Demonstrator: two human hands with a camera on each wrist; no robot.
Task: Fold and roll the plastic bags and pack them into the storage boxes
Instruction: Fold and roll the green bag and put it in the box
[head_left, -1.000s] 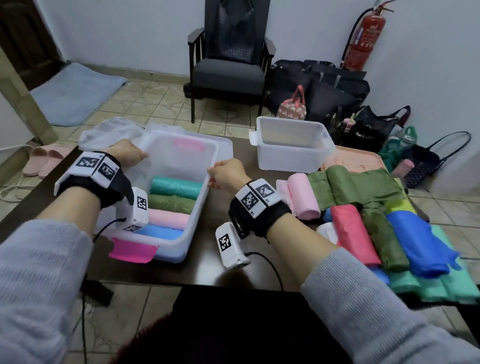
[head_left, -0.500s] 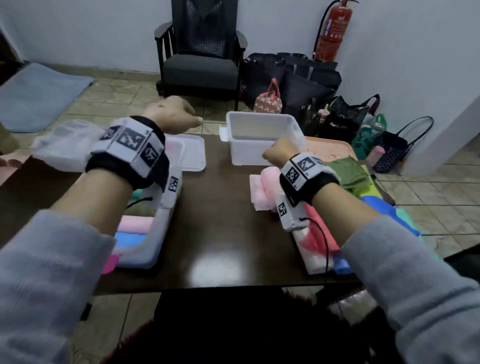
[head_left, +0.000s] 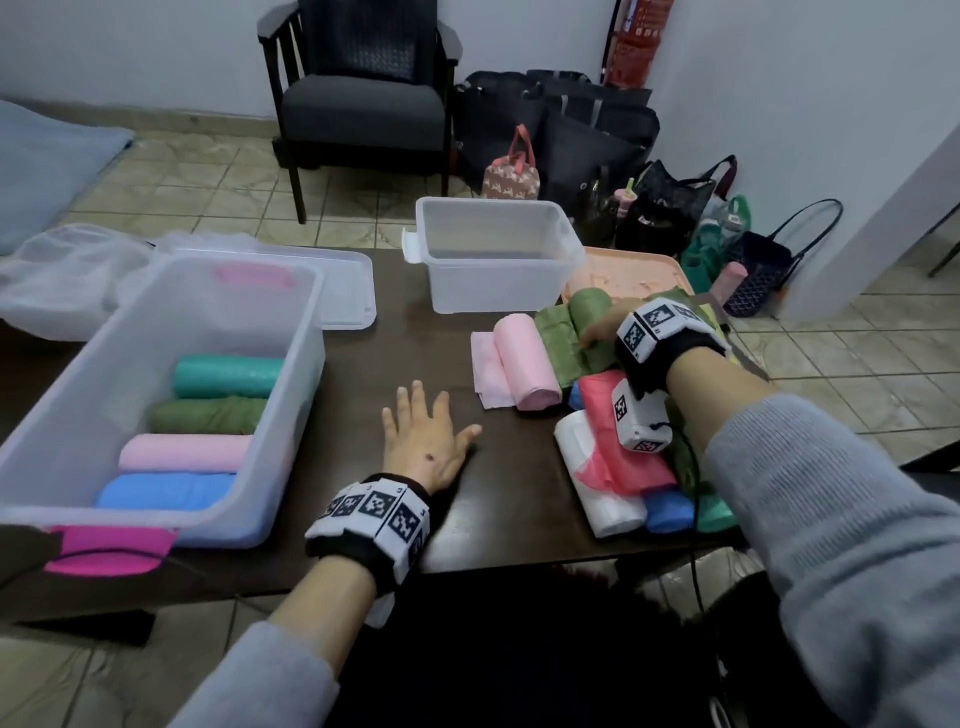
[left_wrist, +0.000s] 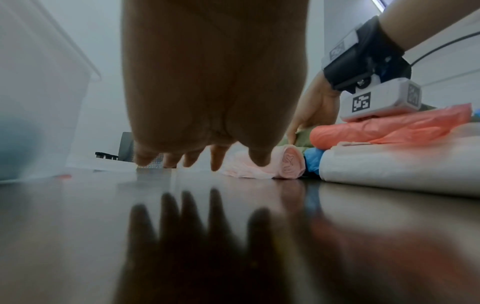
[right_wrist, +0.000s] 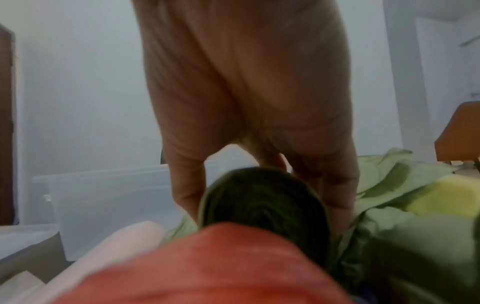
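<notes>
The clear storage box (head_left: 306, 332) at the left holds a teal, a green, a pink and a blue roll. A second clear box (head_left: 488, 205) stands empty at the back. Rolled bags lie piled on the right: a pink roll (head_left: 527, 364), a red roll (head_left: 618, 431), a white roll (head_left: 597, 483) and a green roll (head_left: 589, 312). My right hand (head_left: 605, 332) grips the green roll (right_wrist: 259, 197), thumb (right_wrist: 185, 191) on one side and fingers on the other. My left hand (head_left: 423, 441) hovers flat just over the table (left_wrist: 233, 226), fingers spread, holding nothing.
A clear lid (head_left: 348, 291) lies behind the left box, beside crumpled clear plastic (head_left: 67, 280). An orange tray (head_left: 623, 270) sits behind the pile. Beyond the dark table (head_left: 493, 519) are an armchair (head_left: 363, 104) and bags on the floor (head_left: 571, 130).
Both hands have let go of the left box. The left hand came down flat over the table's middle. The right hand went right to the pile and took hold of the green roll.
</notes>
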